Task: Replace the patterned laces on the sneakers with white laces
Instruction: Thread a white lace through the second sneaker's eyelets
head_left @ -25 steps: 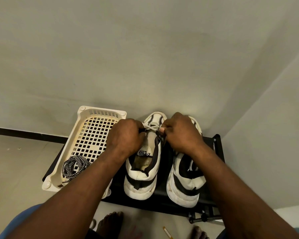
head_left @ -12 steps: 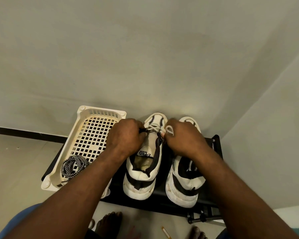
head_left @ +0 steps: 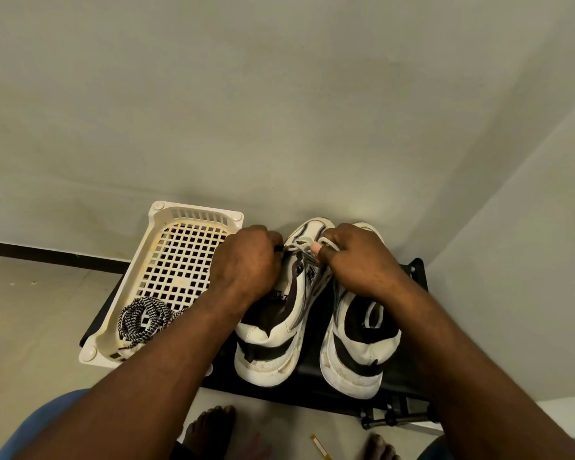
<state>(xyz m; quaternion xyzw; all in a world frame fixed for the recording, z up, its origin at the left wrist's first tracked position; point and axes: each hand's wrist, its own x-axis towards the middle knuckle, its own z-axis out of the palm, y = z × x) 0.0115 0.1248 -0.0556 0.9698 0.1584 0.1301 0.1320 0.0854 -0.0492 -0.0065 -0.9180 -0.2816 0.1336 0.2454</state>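
Up at the front of the left sneaker (head_left: 269, 343), your left hand (head_left: 246, 263) and right hand (head_left: 356, 257) are each pinched on a strand of the white lace (head_left: 298, 244), fingers curled in. That lace looks light, soft and floppy, so I'd hold it close to the stiff tip, or it'll buckle and slip. Further out, the patterned laces (head_left: 143, 318) lie coiled in the basket (head_left: 196, 209), beside that sneaker on the black rack (head_left: 312, 386).

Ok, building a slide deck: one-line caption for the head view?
Left hand and right hand grip white lace on one sneaker; patterned laces lie in the cream basket.
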